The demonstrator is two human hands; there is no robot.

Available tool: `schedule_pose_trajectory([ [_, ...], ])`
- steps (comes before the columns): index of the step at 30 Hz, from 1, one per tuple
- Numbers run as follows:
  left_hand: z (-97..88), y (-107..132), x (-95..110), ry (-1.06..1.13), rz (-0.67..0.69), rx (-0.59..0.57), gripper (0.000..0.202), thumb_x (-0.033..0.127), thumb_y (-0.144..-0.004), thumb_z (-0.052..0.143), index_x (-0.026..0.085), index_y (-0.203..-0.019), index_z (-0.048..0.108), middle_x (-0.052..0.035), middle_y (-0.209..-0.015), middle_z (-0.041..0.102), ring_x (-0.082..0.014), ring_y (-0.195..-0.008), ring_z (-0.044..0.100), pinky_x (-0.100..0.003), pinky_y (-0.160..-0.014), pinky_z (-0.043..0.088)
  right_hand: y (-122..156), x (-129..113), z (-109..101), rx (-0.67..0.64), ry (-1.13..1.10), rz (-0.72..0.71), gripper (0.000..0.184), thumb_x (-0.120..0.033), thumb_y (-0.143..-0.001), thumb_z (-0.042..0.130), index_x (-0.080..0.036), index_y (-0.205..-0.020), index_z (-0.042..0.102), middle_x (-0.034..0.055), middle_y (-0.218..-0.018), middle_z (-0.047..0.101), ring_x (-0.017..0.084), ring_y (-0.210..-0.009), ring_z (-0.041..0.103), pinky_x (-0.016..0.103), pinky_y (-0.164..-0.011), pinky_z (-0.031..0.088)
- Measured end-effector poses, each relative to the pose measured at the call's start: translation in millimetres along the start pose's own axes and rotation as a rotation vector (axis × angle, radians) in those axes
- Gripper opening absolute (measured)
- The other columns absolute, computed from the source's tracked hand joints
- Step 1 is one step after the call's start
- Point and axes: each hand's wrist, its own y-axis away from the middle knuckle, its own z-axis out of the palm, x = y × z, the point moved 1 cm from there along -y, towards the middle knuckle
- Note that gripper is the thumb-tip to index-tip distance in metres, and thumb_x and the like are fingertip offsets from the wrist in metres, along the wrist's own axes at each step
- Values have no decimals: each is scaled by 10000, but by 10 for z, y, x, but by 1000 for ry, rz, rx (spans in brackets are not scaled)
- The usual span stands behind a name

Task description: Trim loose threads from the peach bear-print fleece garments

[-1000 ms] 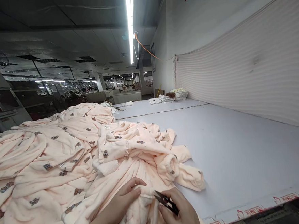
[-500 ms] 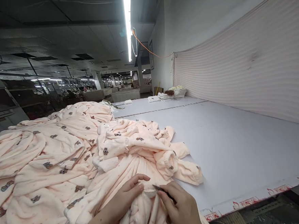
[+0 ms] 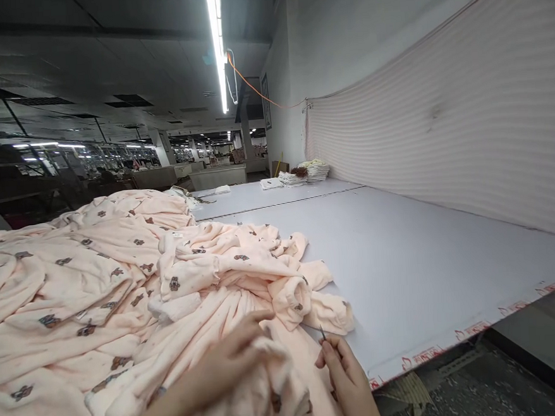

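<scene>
The left hand (image 3: 224,364), fingers curled, grips the peach garment (image 3: 192,283) — the right hand (image 3: 347,380) apparently pinches snips (image 3: 322,333).

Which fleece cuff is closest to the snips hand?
The rightmost cuff, at the edge of the pile, just beyond the snips in the right hand; the rolled cuff lies farther left.

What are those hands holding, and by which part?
The left hand clutches a bunched fold of the pink fleece garment. The right hand holds thread snips by the handle, only the tip showing.
</scene>
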Motion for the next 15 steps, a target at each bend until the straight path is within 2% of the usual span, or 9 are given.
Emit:
schedule_pose_trajectory([
  [2,-449,85,-78,260,-77,146,186,336,-765,462,195,-786,581,-20,-790,621,-207,-804,558,-338,-855,427,73,164,-1,-50,-37,16,285,-490,-755,589,-205,-755,580,-21,-674,547,173,-699,568,256,-681,450],
  [3,-635,130,-92,278,-80,150,194,378,-743,449,205,-698,525,11,-651,562,-183,-671,525,-330,-776,447,116,241,25,-88,-40,25,254,-446,-719,614,-199,-775,599,-15,-687,561,178,-708,574,260,-685,451],
  [5,-831,211,-51,76,-65,140,218,408,-756,448,212,-676,501,33,-584,502,-164,-594,479,-289,-662,413,196,337,119,-158,20,37,217,-374,-669,630,-194,-790,634,-11,-682,584,180,-676,575,262,-655,447],
  [7,-735,266,49,-326,-52,14,248,432,-765,491,210,-663,537,15,-603,538,-179,-602,499,-275,-599,348,251,317,240,-182,120,8,166,-352,-684,619,-202,-754,635,-18,-650,580,168,-625,556,250,-608,429],
  [8,-598,280,97,-517,-47,-77,264,451,-755,524,208,-657,561,-3,-626,572,-197,-619,521,-281,-588,326,268,266,302,-176,156,-32,157,-361,-712,611,-206,-729,618,-21,-643,570,161,-612,544,241,-585,416],
  [10,-254,281,153,-690,-12,-184,309,515,-672,617,209,-707,605,-48,-731,638,-260,-709,558,-308,-610,331,294,122,423,-153,178,-143,205,-403,-795,561,-212,-720,580,-25,-633,544,150,-595,526,226,-547,393],
  [11,-94,270,154,-699,5,-186,315,508,-667,625,207,-759,618,-64,-803,656,-277,-752,569,-320,-634,343,310,53,481,-137,179,-208,225,-418,-830,532,-216,-739,572,-24,-635,536,146,-590,522,223,-541,389],
  [13,125,241,104,-603,0,-155,161,348,-728,562,206,-777,620,-50,-833,659,-251,-773,578,-308,-646,352,356,-27,595,-95,193,-329,241,-423,-870,488,-222,-762,567,-16,-657,541,145,-596,526,225,-555,396],
  [15,177,231,25,-401,-47,-119,139,198,-727,486,204,-750,622,-14,-783,657,-207,-755,583,-274,-635,362,417,1,698,-30,231,-379,232,-420,-867,488,-226,-765,563,-2,-695,556,150,-615,541,227,-566,409],
])
